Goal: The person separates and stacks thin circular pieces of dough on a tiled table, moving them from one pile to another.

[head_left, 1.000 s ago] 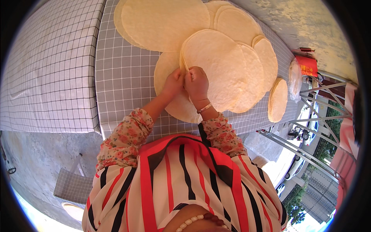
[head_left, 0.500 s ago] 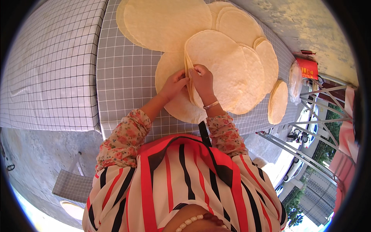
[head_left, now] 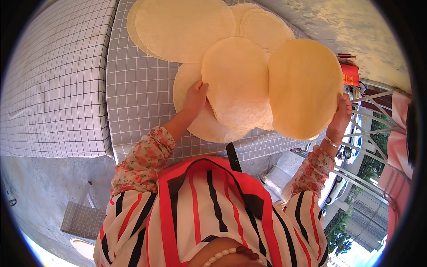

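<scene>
Left of the left hand, a grey checked cloth is lying bare; beyond that hand, large pale rounds are overlapping. The left hand, nearly closed, is pinching the left edge of a central round sheet; how many layers it is holding is hard to tell. Between this sheet and the right hand, a yellower round sheet is extending, its right edge being gripped by the right hand's closed fingers.

Six-plus round sheets, one bracelet
</scene>
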Action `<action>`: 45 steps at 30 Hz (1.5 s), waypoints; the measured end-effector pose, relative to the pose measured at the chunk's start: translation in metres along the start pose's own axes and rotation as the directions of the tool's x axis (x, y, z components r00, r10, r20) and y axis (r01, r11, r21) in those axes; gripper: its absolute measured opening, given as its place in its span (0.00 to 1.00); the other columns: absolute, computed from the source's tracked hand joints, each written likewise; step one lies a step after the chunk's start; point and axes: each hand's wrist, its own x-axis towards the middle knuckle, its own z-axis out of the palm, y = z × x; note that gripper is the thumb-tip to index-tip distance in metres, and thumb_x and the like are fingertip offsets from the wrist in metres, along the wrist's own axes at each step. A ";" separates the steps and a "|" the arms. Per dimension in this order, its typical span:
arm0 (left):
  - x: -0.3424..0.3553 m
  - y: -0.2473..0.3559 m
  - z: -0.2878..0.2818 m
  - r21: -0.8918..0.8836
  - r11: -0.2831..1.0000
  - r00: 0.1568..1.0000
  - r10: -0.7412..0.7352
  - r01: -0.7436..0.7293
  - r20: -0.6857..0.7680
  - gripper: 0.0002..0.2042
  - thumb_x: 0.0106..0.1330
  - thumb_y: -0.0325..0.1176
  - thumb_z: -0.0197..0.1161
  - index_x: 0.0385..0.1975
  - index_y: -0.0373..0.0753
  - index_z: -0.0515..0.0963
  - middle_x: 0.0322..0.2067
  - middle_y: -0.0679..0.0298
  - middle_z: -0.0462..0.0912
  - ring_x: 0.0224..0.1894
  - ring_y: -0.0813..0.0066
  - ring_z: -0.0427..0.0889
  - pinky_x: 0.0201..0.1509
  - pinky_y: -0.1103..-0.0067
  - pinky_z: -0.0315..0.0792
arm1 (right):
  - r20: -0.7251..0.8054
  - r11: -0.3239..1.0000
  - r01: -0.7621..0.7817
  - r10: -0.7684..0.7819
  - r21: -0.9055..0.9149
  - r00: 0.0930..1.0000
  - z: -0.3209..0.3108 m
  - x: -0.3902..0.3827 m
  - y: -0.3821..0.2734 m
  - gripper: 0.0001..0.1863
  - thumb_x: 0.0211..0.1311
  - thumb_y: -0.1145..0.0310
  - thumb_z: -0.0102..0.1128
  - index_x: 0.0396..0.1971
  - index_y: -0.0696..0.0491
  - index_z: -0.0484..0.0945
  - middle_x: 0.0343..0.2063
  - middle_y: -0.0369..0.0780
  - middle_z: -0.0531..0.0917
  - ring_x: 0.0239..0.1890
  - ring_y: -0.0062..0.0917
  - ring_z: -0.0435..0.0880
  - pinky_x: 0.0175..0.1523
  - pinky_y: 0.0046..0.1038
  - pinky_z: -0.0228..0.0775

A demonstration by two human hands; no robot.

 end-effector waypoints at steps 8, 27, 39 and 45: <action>-0.010 0.036 -0.002 -0.399 0.898 0.982 -0.175 0.187 0.067 0.18 0.76 0.44 0.43 0.52 0.40 0.74 0.42 0.63 0.82 0.43 0.72 0.82 0.47 0.74 0.78 | 0.449 0.818 0.398 -0.196 -0.416 0.872 0.148 -0.037 0.040 0.04 0.64 0.77 0.59 0.36 0.62 0.78 0.48 0.45 0.84 0.42 0.29 0.84 0.44 0.25 0.75; -0.005 0.021 0.007 -0.292 0.952 0.995 -0.077 0.091 0.060 0.11 0.68 0.37 0.63 0.42 0.36 0.80 0.33 0.69 0.81 0.32 0.83 0.78 0.35 0.84 0.74 | 0.429 0.840 0.271 -0.052 -0.469 0.902 0.280 -0.085 0.176 0.08 0.58 0.69 0.61 0.29 0.60 0.79 0.33 0.47 0.83 0.36 0.39 0.83 0.42 0.34 0.75; -0.010 0.028 0.001 -0.208 0.974 0.994 -0.079 0.093 0.077 0.12 0.70 0.37 0.61 0.44 0.35 0.80 0.36 0.66 0.83 0.35 0.81 0.81 0.37 0.82 0.76 | 0.393 0.936 -0.047 0.192 -0.349 0.899 0.273 -0.082 0.193 0.13 0.57 0.66 0.63 0.33 0.61 0.80 0.26 0.43 0.82 0.29 0.29 0.82 0.37 0.28 0.73; 0.002 0.014 0.008 -0.077 0.996 0.996 -0.052 0.047 -0.067 0.11 0.70 0.37 0.58 0.36 0.35 0.80 0.25 0.70 0.79 0.25 0.84 0.76 0.27 0.83 0.71 | 0.400 0.855 -0.487 0.390 0.176 0.829 0.227 -0.071 0.202 0.05 0.66 0.73 0.59 0.32 0.58 0.80 0.27 0.32 0.83 0.27 0.12 0.77 0.32 0.17 0.68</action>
